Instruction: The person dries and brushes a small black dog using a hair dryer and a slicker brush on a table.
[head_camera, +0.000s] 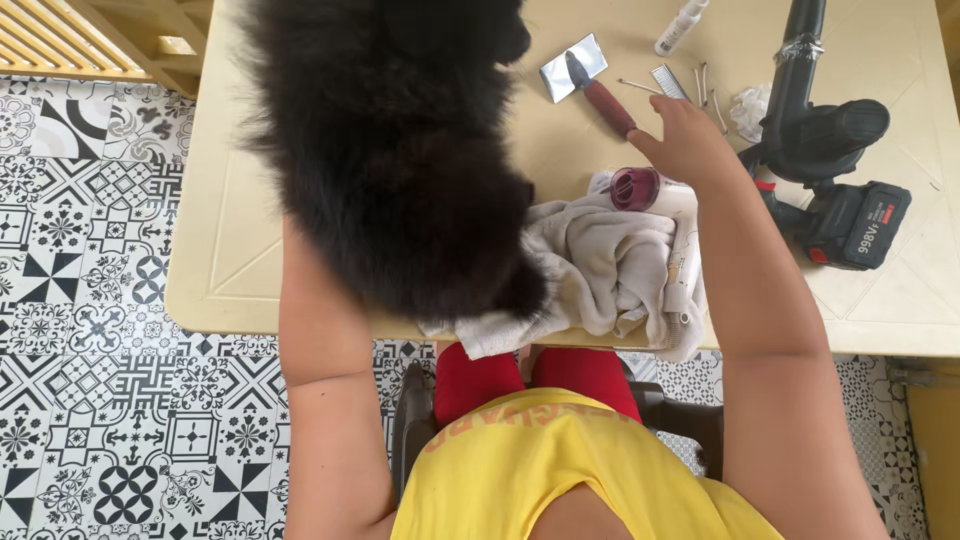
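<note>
The right hand (688, 140) reaches across the beige table (230, 260), fingers loosely spread and gripping nothing, fingertips touching or just short of the slicker brush (590, 82). The brush lies flat near the table's far edge: dark red handle pointing toward the hand, rectangular metallic head tilted away. The left hand is hidden behind the black fluffy animal (400, 150) (only the forearm shows, so its fingers cannot be told). The animal takes up the table's left-centre part and covers one corner of the crumpled grey-white towel (600, 270), which hangs over the near edge.

A small dark red round thing (635, 188), possibly a cup or a roller, sits on the towel just below the right hand. Beyond the hand lie a metal comb (668, 82) and thin metal tools (705, 90), close together. A small white bottle (681, 27) lies tilted at the far edge. To the right lies a black cordless blower (820, 130) with a black battery pack (860, 225) bearing red and white print. A crumpled clear wrapper (748, 108) rests beside the blower's nozzle. The floor (90, 300) has black-and-white patterned tiles.
</note>
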